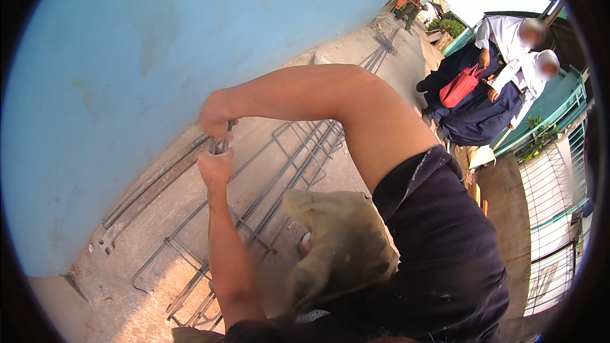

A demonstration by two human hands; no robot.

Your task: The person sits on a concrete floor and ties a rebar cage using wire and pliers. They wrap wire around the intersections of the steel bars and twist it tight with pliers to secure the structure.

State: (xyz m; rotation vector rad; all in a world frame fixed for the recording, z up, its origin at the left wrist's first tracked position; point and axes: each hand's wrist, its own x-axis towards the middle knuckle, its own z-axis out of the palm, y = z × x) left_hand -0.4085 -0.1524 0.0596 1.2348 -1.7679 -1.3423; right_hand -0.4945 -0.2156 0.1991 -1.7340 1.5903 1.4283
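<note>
My left hand (215,164) is closed around the lower part of a pair of short grey metal bars (220,146), close to the blue wall. Just above it, my right hand (217,114) bends down over the upper end of the same bars with its fingers curled. What kind of tool or piece the bars belong to is partly hidden by the fingers. Below and beside both hands lies a long steel rebar cage (259,202), with thin stirrups tied across its lengthwise bars. My left forearm passes over part of this cage.
A blue wall (127,89) rises at the left, with long rusty metal bars (155,194) along its foot. Two people (483,82) in white tops and dark skirts stand at the right, one with a red bag (462,85). Farther back is another person (420,5). A white gate (551,216) is at right.
</note>
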